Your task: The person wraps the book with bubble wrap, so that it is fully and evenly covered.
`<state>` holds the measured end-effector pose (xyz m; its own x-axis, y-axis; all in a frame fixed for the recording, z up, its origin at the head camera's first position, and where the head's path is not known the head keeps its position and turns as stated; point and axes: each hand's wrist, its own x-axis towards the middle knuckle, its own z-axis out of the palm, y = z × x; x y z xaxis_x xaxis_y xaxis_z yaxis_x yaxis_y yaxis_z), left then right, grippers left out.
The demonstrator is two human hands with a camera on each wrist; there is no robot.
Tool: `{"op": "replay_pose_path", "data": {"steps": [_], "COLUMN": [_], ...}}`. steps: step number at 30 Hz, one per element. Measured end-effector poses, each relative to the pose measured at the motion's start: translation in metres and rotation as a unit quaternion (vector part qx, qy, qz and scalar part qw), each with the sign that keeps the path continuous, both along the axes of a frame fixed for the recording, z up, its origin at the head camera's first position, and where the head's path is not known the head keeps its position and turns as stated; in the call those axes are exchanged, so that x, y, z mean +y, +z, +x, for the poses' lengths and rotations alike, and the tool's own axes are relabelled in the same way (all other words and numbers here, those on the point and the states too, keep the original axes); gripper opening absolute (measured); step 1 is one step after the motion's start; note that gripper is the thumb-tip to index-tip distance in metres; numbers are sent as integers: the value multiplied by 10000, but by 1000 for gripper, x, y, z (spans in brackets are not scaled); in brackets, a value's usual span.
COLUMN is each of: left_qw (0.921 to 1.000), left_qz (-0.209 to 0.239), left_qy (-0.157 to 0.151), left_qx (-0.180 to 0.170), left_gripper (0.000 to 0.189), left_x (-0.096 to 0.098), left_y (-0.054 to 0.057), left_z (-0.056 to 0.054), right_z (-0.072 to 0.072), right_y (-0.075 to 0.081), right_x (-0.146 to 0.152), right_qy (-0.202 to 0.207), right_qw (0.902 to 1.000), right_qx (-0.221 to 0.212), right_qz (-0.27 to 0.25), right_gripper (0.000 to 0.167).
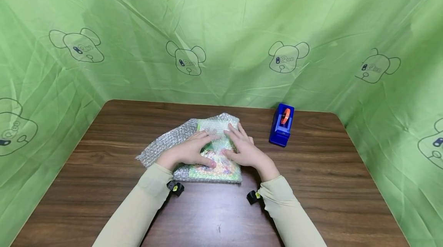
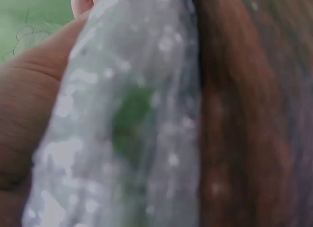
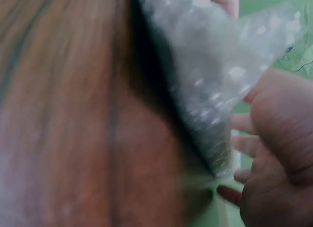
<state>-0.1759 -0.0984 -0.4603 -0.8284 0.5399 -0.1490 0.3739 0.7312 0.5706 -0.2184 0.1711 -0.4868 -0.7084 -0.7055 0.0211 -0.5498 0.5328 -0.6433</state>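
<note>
A flat item with a colourful printed front (image 1: 226, 168), perhaps a book, lies on the table under clear bubble wrap (image 1: 162, 145). Spread fingers of the left hand (image 1: 190, 151) rest on the wrap over its left part. On the right part lies the right hand (image 1: 247, 153), its fingers also spread and pressing the wrap. A loose tail of wrap reaches out to the left. Blurred bubble wrap fills the middle of the left wrist view, beside the left hand. In the right wrist view, the fingers stand near the wrap's edge.
A blue tape dispenser (image 1: 279, 133) with an orange roll (image 1: 285, 116) stands towards the back right of the wooden table (image 1: 221, 216). Green cloth (image 1: 228, 16) printed with bear heads hangs behind and along both sides.
</note>
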Motion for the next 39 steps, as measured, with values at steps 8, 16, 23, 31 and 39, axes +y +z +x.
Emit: {"op": "replay_pose_path", "data": {"steps": [8, 16, 23, 31, 39], "left_qw": [9999, 9906, 9918, 9952, 9979], "left_qz": [109, 58, -42, -775, -547], "left_qy": [25, 1267, 974, 470, 329], "left_qx": [-101, 510, 820, 364, 97], "left_gripper": [107, 104, 108, 94, 76], "left_x": [-6, -13, -7, -3, -2], "left_y": [3, 23, 23, 19, 17], "left_z": [-2, -3, -2, 3, 4], "right_z": [4, 6, 7, 5, 2], "right_y": [5, 8, 8, 6, 4], "right_x": [-1, -6, -6, -4, 2], "right_qy": [-29, -76, -112, -68, -35], "right_qw": [9994, 9981, 9981, 9986, 9994], "right_qx": [-66, -127, -115, -132, -212], "right_qz": [332, 601, 596, 500, 258], "right_gripper": [78, 79, 78, 79, 79]}}
